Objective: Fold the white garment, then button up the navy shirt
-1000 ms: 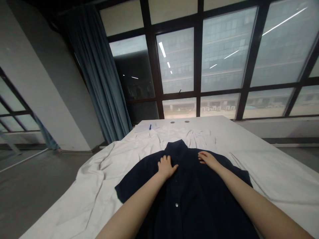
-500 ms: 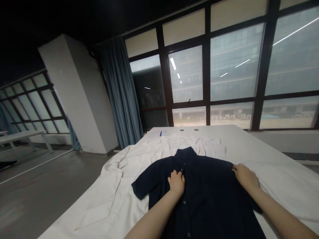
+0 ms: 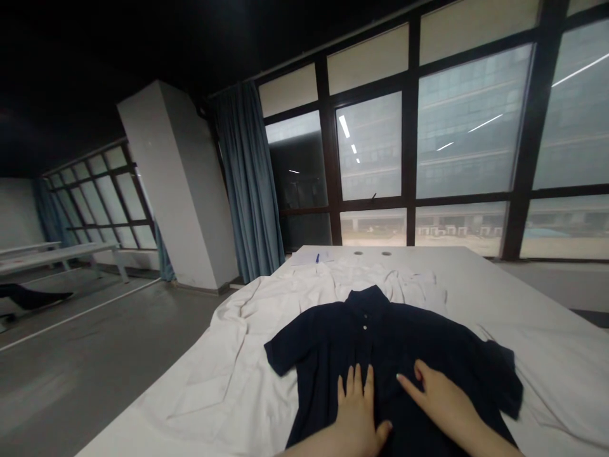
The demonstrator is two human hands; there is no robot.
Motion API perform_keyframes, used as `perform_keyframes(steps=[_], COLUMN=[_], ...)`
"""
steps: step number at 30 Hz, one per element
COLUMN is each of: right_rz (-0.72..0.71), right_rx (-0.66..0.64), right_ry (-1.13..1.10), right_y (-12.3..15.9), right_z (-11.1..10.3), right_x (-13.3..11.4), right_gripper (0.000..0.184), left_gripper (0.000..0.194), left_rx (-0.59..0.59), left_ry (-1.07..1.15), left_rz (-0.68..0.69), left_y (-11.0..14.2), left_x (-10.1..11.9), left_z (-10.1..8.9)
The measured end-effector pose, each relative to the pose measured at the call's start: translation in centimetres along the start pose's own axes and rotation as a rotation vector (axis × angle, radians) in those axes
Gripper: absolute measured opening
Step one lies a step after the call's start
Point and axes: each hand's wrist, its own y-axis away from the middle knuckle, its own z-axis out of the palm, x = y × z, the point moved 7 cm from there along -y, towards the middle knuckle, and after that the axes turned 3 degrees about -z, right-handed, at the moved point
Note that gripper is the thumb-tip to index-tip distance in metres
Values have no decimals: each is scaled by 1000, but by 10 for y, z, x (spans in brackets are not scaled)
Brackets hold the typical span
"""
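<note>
A dark navy short-sleeved shirt [image 3: 380, 336] lies face up on a white sheet [image 3: 228, 381] that covers the table, its collar toward the window and small white buttons showing at the neck. My left hand [image 3: 358, 409] lies flat on the shirt's chest, fingers stretched out and slightly apart. Just to its right, my right hand [image 3: 440, 403] also rests on the shirt with fingers extended toward the left. Neither hand holds anything.
A crumpled white garment [image 3: 404, 282] lies beyond the collar. Papers with a blue pen [image 3: 316, 257] sit at the far left of the table. A blue curtain [image 3: 247, 190], a grey pillar [image 3: 181, 190] and large windows [image 3: 466, 133] stand behind. Another table [image 3: 42, 254] is at far left.
Both hands have slid down the shirt toward me, from near the collar and right shoulder to the chest. The camera has tilted up and swung left, showing more of the room.
</note>
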Motion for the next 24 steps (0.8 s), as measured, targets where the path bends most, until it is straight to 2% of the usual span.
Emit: perform_keyframes(steps=[1, 3, 6, 7, 10, 12, 14, 17, 19, 24], right_rz=[29, 45, 18, 12, -2, 4, 21, -25, -61, 82], right_rx=[-65, -110, -97, -94, -62, -11, 57, 120, 78, -21], right_ry=[-40, -75, -104, -108, -115, -69, 74, 291, 336, 373], right_y=[14, 35, 45, 44, 38, 39, 45, 61, 70, 79], right_z=[11, 27, 35, 34, 19, 3, -12, -21, -13, 5], right_x=[-5, -9, -8, -8, -11, -13, -15, -25, -30, -12], right_gripper=[41, 35, 15, 12, 18, 19, 27, 32, 28, 30], left_gripper=[86, 85, 72, 65, 49, 45, 39, 30, 30, 35], left_rx=[-30, -74, -13, 33, 120, 116, 84, 40, 44, 6], left_ry=[-7, -43, -133, -163, -207, -219, -235, -241, -209, -72], left_rz=[-15, -62, -134, -151, -189, -210, -211, -186, -134, 76], left_y=[13, 32, 43, 43, 39, 36, 34, 34, 36, 43], left_x=[0, 0, -1, 0, 3, 5, 9, 16, 22, 32], left_z=[3, 9, 10, 7, 0, -2, 0, 3, 4, 12])
